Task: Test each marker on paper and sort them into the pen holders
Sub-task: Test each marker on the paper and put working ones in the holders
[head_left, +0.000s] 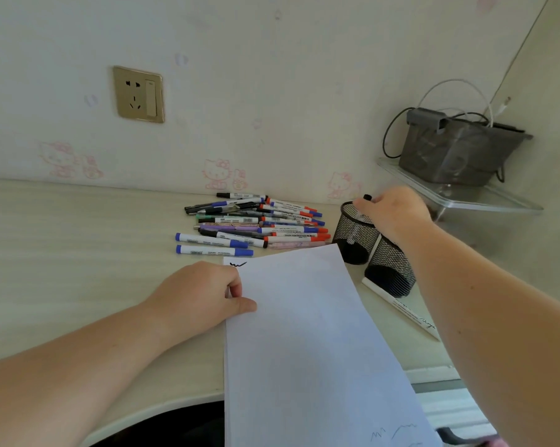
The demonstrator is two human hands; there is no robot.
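A pile of several markers (256,222) with blue, red and black caps lies on the desk by the wall. Two black mesh pen holders stand to its right, the far one (354,235) and the near one (389,269). My right hand (394,212) is over the far holder and grips a black-capped marker (359,221) whose body reaches down inside it. My left hand (204,291) rests on the left edge of the white paper (304,333), thumb on the sheet, fingers curled. A black scribble (238,264) marks the paper's top left corner.
A white pen (401,308) lies on the desk under the near holder. A clear shelf (459,195) on the right carries a grey box with cables (456,150). A wall socket (139,94) sits above the desk. The desk edge curves at the bottom left.
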